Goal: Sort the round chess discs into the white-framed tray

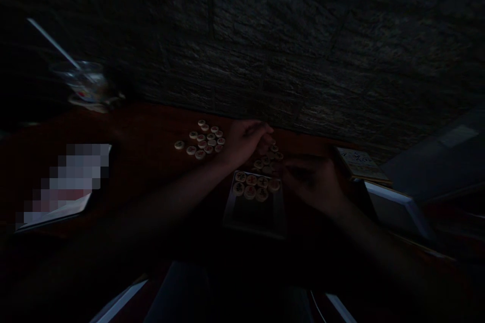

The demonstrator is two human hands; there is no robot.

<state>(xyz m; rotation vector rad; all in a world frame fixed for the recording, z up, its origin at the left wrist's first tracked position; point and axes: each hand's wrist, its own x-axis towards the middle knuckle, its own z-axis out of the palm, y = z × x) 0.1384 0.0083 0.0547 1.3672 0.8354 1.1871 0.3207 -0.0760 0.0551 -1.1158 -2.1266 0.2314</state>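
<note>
Round wooden Chinese chess pieces [250,192] with red or dark characters lie in two rows at the far end of a shallow box [233,214]. Just beyond the box, loose pieces [258,164] sit between my hands. My left hand [246,139] is beside these on the far left, fingers curled and pressed together; whatever they hold is hidden. To the right of the box's far corner is my right hand [312,179], its fingers bent inward close to the loose pieces. Darkness hides what is in its fingertips. More chess pieces [201,145] are scattered left of my left hand.
A plastic cup [85,83] with a straw stands at the table's far left. Nearer lies a flat, pixelated sheet-like object [71,181]. On the right are a box lid with writing [361,164] and a pale-rimmed tray [390,209]. A stone wall [246,50] borders the table [151,121].
</note>
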